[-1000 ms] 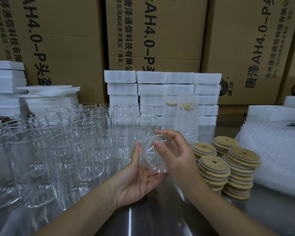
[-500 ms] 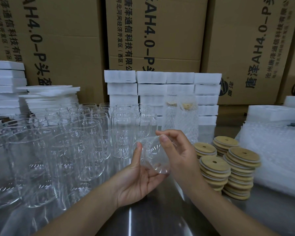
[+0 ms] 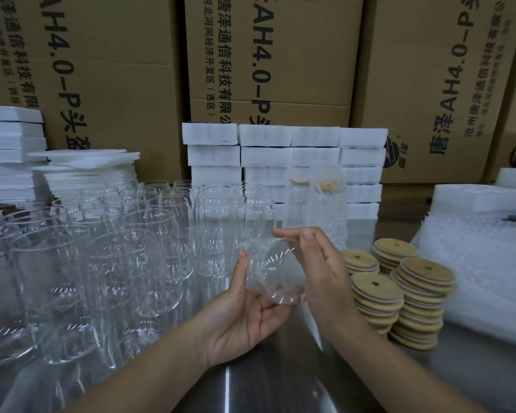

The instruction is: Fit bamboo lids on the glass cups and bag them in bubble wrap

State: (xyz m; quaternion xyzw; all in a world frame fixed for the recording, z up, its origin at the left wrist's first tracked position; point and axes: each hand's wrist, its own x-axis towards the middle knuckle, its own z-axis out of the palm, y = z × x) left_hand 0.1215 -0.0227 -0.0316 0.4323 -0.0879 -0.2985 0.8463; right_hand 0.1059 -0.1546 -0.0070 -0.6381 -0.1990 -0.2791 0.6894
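At the far left edge of the worktop (image 3: pixel 280 386) sit piles of white foam sheets (image 3: pixel 84 165). Next to them, a big crowd of empty glasses (image 3: pixel 149 234) stands upright. They fill the left half, from the back almost to the near edge, and they stand very close together.

Just right of that crowd, the left hand (image 3: pixel 245 317) is palm up. Its thumb points up along the left side of one glass cup (image 3: pixel 265 269), and its fingers curl under the cup to hold it. The cup is up in the air over the middle of the worktop. It is tipped over, not upright. Its long way runs from low by the left fingers to high and farther back. The glass is clear and blurry, so I cannot tell which end is the open one.

The right hand (image 3: pixel 325 272) is on the cup's right side. Its fingers are nearly straight, and the tips touch the cup's top end.

Behind the hands stand two cups in bubble wrap (image 3: pixel 331 210), white foam blocks (image 3: pixel 265 156) and tall cardboard boxes (image 3: pixel 102 70).

Just right of the right wrist are stacks of bamboo lids (image 3: pixel 376 296). Bubble wrap bags (image 3: pixel 474 263) lie by the right edge.

Bare worktop shows under the arms, along the near edge.
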